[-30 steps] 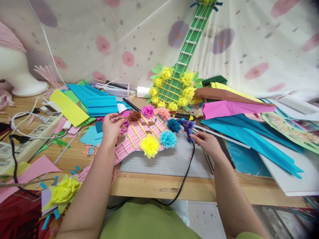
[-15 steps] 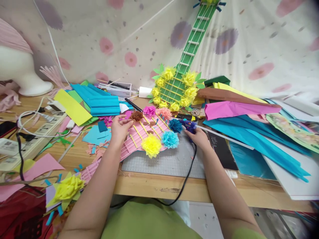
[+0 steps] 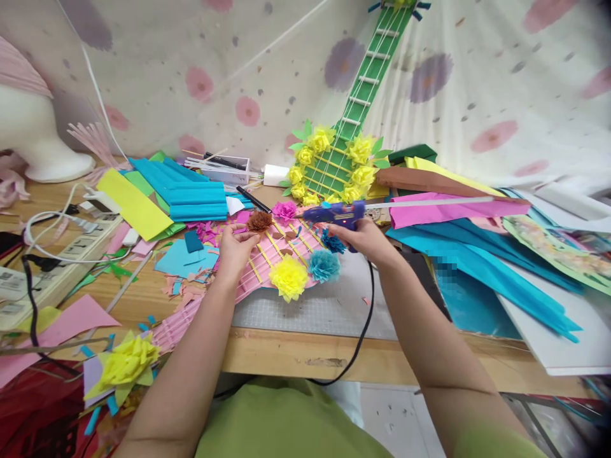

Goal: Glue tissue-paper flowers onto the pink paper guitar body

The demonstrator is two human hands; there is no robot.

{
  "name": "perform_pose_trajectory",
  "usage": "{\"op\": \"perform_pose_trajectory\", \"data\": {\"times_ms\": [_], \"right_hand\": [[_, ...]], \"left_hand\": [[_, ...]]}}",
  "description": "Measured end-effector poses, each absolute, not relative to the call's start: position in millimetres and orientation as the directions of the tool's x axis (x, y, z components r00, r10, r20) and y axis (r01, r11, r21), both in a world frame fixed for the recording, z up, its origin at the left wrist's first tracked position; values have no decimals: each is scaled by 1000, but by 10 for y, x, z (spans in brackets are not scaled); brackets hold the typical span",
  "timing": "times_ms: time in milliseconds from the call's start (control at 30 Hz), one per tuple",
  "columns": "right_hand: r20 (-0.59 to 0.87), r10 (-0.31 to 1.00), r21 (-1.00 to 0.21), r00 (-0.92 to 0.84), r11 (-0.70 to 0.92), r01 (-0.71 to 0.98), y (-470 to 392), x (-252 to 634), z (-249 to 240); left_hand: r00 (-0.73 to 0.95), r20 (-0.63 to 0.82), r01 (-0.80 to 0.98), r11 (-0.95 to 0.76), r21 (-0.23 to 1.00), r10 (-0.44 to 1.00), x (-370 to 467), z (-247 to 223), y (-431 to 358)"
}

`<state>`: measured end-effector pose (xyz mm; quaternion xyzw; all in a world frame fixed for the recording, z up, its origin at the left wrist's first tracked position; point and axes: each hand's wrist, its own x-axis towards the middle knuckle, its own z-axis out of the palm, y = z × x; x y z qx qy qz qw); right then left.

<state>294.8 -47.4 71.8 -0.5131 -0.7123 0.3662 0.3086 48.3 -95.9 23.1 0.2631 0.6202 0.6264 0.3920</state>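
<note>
While the right hand (image 3: 365, 240) grips the glue gun (image 3: 334, 215), its nozzle points left over the pink guitar (image 3: 245, 278), mid-frame.
Right of centre, that hand is curled closed about the gun's handle; left of centre, the left hand (image 3: 237, 251) is partly closed, thumb and fingertips at the brown flower (image 3: 259, 221), though whether they pinch it I cannot tell. Just below centre sits the yellow flower (image 3: 288, 278).

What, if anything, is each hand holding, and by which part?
The right hand grips the blue pistol-shaped glue gun by its handle. The left hand is at the lower edge of the ruffled brown paper flower; a pinch cannot be confirmed.
</note>
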Motion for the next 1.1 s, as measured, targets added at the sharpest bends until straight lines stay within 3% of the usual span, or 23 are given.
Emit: {"op": "perform_pose_trajectory", "data": {"times_ms": [200, 500, 1100], "right_hand": [[82, 866, -758, -493, 376, 534, -426, 2549, 616], [56, 860, -644, -506, 419, 640, -436, 2447, 593], [73, 835, -684, -545, 439, 582, -389, 2419, 548]], "left_hand": [[-545, -148, -179, 57, 982, 825, 488, 219, -972], [-550, -126, -175, 33, 984, 826, 483, 180, -977], [-532, -83, -142, 8, 990, 843, 449, 111, -968]]}}
